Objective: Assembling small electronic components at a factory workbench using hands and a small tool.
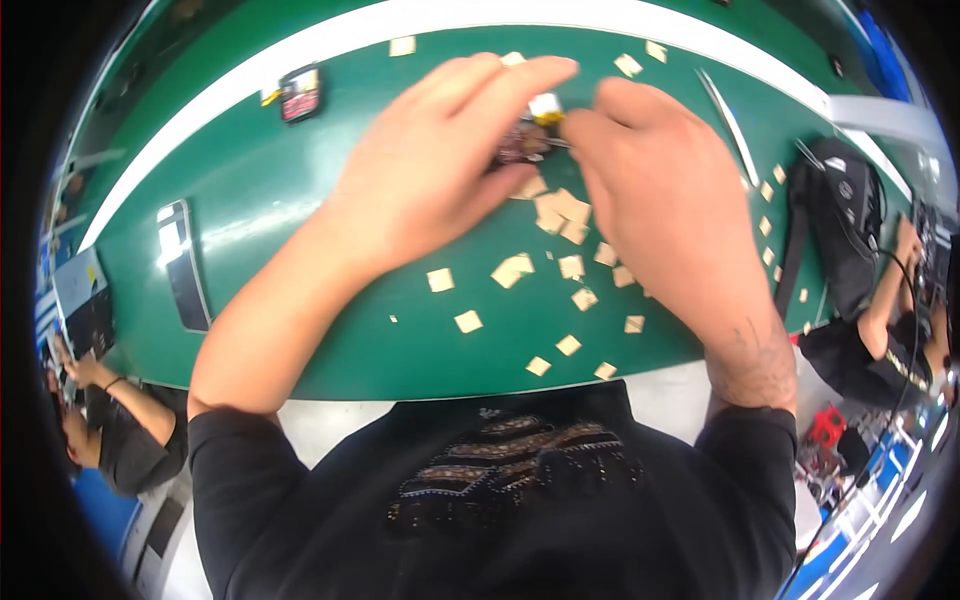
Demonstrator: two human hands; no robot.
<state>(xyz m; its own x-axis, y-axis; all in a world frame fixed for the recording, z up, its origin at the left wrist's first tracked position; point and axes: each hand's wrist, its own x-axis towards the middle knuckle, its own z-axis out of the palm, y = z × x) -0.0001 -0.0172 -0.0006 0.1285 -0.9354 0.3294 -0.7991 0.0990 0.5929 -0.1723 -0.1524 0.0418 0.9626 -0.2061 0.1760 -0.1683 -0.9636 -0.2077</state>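
Note:
A small dark-and-reddish part point(522, 147) with a yellow and white piece point(546, 108) sits between my hands, partly hidden and blurred. My left hand point(430, 150) holds it, fingers stretched across the far side and thumb on the near side. Closed in a pinch, my right hand point(655, 150) meets the part from the right. A thin light-coloured tip shows at its fingers, but what it grips is too blurred to name. Several pale beige square pieces point(562, 207) lie in a loose pile just below, and others are scattered toward me.
At the far left of the green table point(260, 200) lies a similar dark-and-red part point(300, 92) with a yellow tab. A phone-like slab point(181, 262) is nearer left. To the right are a thin white strip point(728, 125) and a black bag point(842, 215). People sit on both sides.

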